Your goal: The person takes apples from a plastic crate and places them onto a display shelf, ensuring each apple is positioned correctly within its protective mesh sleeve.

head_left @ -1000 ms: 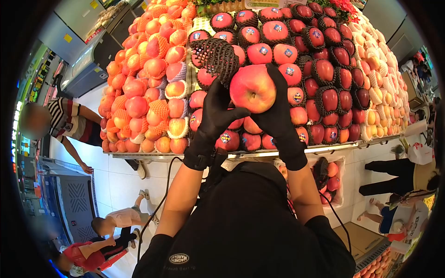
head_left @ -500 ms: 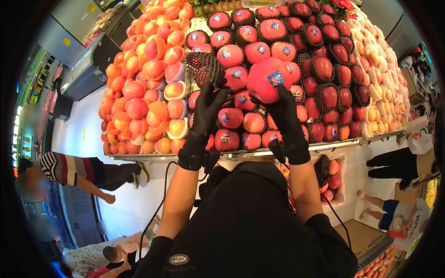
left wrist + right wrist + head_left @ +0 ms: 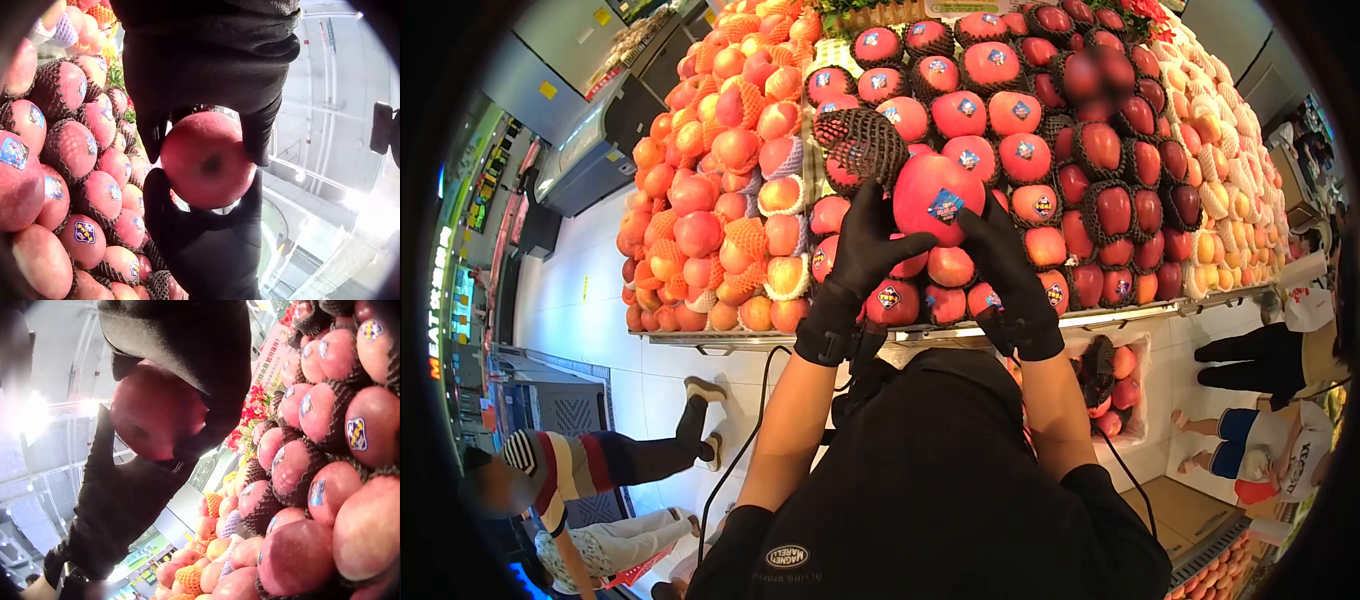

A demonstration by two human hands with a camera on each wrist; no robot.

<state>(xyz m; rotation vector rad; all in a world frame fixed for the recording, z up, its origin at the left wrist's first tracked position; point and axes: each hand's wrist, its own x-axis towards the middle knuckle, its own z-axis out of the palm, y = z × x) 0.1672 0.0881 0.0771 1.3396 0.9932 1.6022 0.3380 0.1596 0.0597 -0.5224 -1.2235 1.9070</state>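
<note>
A large red apple (image 3: pixel 939 200) with a blue sticker is held between two black-gloved hands over the apple display. The left hand (image 3: pixel 866 240) curves round its left side, and a dark foam net (image 3: pixel 862 142) sits just beyond those fingers. My right hand (image 3: pixel 1002 262) grips the right side, its thumb by the sticker. In the left wrist view the apple (image 3: pixel 210 160) shows a dark hollow between both hands. The right wrist view has the apple (image 3: pixel 156 411) partly covered by the right hand's fingers.
Netted dark red apples (image 3: pixel 1100 148) fill the display's right part, with orange-netted fruit (image 3: pixel 695 232) on the left and pale-netted fruit (image 3: pixel 1208 150) at far right. A metal edge (image 3: pixel 730 340) runs along the front. A crate (image 3: pixel 1138 400) stands below; people stand on both sides.
The apple turned from its hollow end to its stickered side, and moved left and down since half a second ago. The left hand, apart from it then, holds it again. Bystanders at left moved.
</note>
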